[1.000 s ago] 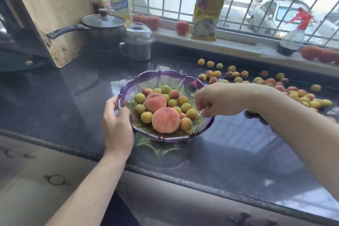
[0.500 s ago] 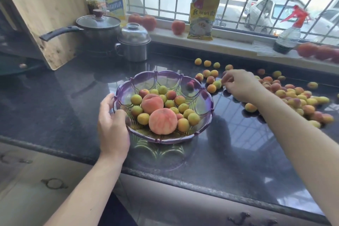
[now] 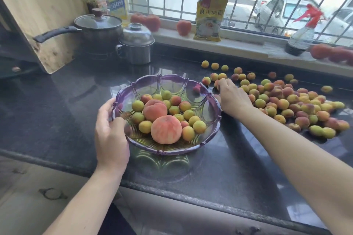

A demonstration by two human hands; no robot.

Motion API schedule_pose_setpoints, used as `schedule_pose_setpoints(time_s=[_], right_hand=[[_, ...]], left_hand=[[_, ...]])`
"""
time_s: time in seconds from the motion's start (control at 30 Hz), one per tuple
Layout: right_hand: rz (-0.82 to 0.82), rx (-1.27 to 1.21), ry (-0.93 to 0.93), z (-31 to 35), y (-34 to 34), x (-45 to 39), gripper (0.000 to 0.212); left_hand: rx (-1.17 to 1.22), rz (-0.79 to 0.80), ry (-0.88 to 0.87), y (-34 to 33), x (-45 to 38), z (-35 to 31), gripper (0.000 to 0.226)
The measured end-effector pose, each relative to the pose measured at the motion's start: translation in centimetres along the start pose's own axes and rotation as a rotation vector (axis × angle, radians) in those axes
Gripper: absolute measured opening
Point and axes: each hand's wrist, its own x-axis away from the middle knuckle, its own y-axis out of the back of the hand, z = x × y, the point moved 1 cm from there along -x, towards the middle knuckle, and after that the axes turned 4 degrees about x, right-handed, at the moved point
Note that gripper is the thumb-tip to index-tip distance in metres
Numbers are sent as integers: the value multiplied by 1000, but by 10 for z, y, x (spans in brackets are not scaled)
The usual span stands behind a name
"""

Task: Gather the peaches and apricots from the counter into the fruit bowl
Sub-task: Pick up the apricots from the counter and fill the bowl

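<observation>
Left hand: our left hand gripped the near-left rim of the fruit bowl, thumb over the edge; it steadied the bowl.
Right hand: our right hand lay on the counter just right of the bowl, fingers curled down onto a small apricot; whether they had closed round it we could not tell.
Fruit: two peaches and a share of apricots sat in the bowl; the loose apricots lay spread on the counter to the right, so most of the task remained.
Risk: round fruit on polished stone; a brushing wrist could roll pieces toward the front edge; a dropped apricot could bounce off the peaches and out.
Change: a second ago the right hand was over the bowl rim; half a second ago it was above the fruit farther right; the left hand kept its hold throughout.
</observation>
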Motion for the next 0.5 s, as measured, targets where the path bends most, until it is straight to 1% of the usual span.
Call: schedule_pose_setpoints(time_s=[0.07, 0.13, 0.17, 0.2, 0.23, 0.3, 0.33, 0.37, 0.43, 0.5], right_hand=[[-26, -210, -74, -4, 6, -3, 20], [-54, -465, -234, -11, 16, -14, 33], [-63, -498, -299, -14, 21, -20, 37], [-60, -442, -328, -17, 25, -26, 37], [-42, -323, -322, -18, 27, -32, 37], [77, -65, -274, -13, 23, -37, 39], [146, 33, -253, -11, 18, -37, 41], [180, 107, -235, -8, 12, -34, 40], [134, 201, -200, -5, 4, -28, 35], [68, 214, -194, -7, 1, -23, 28]], left_hand=[[-1, 0, -7, 1, -1, 1, 47], [-5, 3, -12, 1, -1, 2, 47], [-7, 6, -16, 1, -1, 1, 46], [-13, 7, -20, 1, -1, 1, 46], [-20, 10, -23, 1, -1, 1, 46], [-28, 13, -20, 1, -1, 1, 47], [-30, 14, -20, 1, -1, 1, 47], [-30, 16, -21, 1, -1, 1, 47], [-21, 13, -20, 1, -1, 1, 48], [-11, 12, -18, 1, -1, 1, 49]])
